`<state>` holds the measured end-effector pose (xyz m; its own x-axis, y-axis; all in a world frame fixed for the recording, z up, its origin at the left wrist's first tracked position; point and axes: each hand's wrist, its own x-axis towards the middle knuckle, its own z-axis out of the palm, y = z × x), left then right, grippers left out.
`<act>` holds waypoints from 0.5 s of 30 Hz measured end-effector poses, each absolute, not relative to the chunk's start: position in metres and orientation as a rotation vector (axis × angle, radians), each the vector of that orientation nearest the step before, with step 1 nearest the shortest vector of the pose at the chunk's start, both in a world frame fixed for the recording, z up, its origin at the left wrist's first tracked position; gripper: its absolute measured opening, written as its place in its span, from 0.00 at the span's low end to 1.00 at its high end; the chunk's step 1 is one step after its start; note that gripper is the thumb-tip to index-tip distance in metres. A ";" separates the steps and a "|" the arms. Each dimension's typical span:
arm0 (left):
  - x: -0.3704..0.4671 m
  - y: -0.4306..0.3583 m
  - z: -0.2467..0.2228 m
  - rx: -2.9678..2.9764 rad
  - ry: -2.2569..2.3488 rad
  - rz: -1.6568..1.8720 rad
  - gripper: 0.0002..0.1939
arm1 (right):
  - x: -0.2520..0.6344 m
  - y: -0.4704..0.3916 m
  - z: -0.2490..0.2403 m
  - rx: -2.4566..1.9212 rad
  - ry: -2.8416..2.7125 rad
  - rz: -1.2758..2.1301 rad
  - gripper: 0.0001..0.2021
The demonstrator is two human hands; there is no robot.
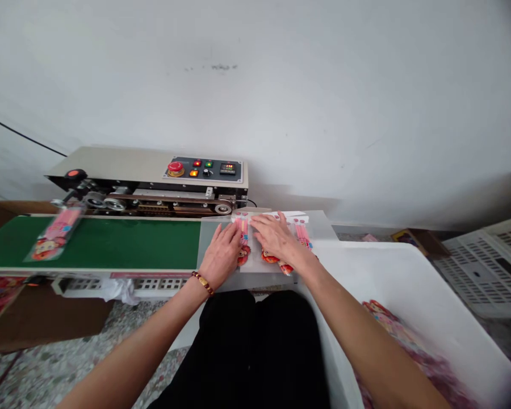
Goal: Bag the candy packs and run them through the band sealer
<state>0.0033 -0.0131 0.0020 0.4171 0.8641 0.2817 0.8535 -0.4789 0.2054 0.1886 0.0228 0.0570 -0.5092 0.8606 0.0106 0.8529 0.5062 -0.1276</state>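
My left hand (221,254) lies with its fingers spread over the left edge of a pink and red packet (243,257) on a pale board (208,244) at the belt's right end. My right hand (275,234) rests, fingers apart, on other packets to the right; part of one packet (301,234) shows beyond it. Their red printed figures stick out below my palm. One more clear-wrapped packet (53,238) lies tilted on the left part of the green belt (140,241), under the sealing machine's (149,170) left end.
A white bin (387,261) at the right holds a heap of pink packets (421,352). Beyond it are white plastic crates (485,272). Below the belt at the left stands a cardboard box (55,318). A pale wall (281,102) rises behind the machine.
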 end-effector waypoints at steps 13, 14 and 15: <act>-0.103 -0.002 -0.010 2.622 1.733 0.652 0.16 | 0.252 0.000 0.038 -1.803 -2.391 0.095 0.20; -0.109 -0.003 -0.010 2.594 1.826 0.693 0.16 | 0.253 -0.002 0.039 -1.793 -2.437 0.101 0.20; -0.112 -0.005 -0.010 2.561 1.917 0.739 0.16 | 0.249 -0.003 0.040 -1.767 -2.482 0.104 0.20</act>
